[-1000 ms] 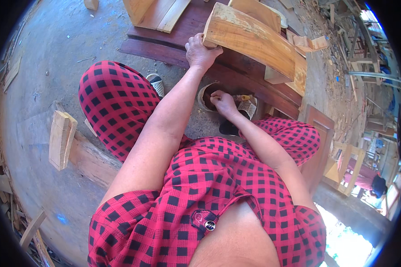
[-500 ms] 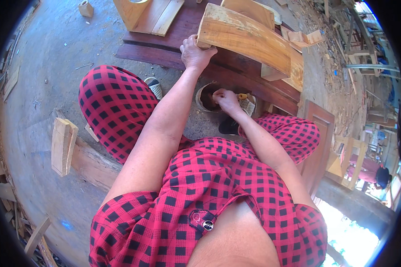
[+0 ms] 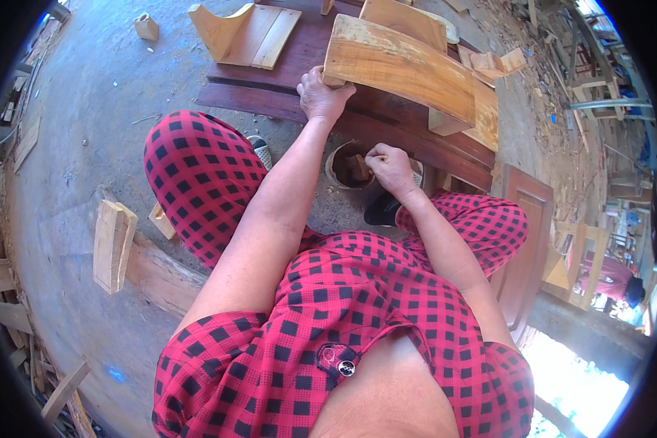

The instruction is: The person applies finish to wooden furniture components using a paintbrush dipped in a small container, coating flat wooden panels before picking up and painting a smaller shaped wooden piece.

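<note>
A curved wooden piece (image 3: 401, 66) with a pale, worn patch along its upper edge rests on the dark red-brown planks. My left hand (image 3: 325, 95) is closed around its left end. Nearer to me, a round pot (image 3: 333, 174) stands on the floor with a brown block (image 3: 358, 167) inside. My right hand (image 3: 393, 169) is at the right rim of this pot, thumb and fingers pinched together. Whatever it pinches, if anything, is hidden or too small to name.
More shaped wooden pieces (image 3: 252, 36) lie on the dark planks (image 3: 252, 100) at the far left. Offcuts (image 3: 113, 247) and a rough beam (image 3: 160, 274) are on the floor to my left. A panelled wooden door (image 3: 524, 241) is at my right; another person (image 3: 609, 281) is beyond it.
My right hand has moved slightly right, from over the pot's opening to its right rim, uncovering the brown block. The left hand keeps its hold on the curved wooden piece.
</note>
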{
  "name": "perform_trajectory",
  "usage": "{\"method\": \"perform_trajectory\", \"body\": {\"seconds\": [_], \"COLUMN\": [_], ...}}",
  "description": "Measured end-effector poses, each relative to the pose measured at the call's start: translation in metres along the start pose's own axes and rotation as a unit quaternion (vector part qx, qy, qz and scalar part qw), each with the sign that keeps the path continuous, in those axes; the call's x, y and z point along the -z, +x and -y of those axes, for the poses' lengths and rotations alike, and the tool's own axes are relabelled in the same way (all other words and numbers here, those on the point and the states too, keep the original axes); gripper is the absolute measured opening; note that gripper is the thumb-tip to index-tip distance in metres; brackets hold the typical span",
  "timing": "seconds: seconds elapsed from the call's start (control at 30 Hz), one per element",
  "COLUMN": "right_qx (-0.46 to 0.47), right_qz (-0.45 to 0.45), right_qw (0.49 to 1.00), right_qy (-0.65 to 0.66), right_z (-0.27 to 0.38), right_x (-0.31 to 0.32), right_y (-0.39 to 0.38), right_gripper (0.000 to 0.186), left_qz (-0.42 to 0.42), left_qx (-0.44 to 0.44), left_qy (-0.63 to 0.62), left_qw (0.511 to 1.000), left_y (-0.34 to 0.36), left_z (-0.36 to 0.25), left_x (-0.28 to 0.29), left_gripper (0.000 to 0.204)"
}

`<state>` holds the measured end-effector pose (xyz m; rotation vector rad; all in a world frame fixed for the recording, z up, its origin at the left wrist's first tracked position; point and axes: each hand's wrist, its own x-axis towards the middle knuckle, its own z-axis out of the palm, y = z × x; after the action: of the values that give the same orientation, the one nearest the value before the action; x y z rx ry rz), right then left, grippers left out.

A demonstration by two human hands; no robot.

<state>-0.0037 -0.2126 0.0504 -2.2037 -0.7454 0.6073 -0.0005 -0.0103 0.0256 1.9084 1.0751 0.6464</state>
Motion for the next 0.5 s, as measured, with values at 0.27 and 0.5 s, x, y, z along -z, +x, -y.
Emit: {"method": "perform_trajectory", "body": {"seconds": [0.27, 0.5], "right_qx": [-0.006, 0.046], "right_qz": [-0.004, -0.026], "right_qw": [1.0, 0.997], "right_qy": [0.016, -0.051], "right_z": [0.0, -0.0071], "right_x": [0.0028, 0.0048], "right_y": [-0.0005, 0.0008], "right_gripper": [0.019, 0.019], "left_qz": [0.004, -0.012], "left_qx": [0.001, -0.01], "left_qy": [-0.01, -0.01], "left_qw": [1.0, 1.0], "left_y": [-0.0004, 0.0001], "left_z": [0.001, 0.0021], "left_x": [0.0006, -0.0007], "left_gripper": [0.069, 0.068]}}
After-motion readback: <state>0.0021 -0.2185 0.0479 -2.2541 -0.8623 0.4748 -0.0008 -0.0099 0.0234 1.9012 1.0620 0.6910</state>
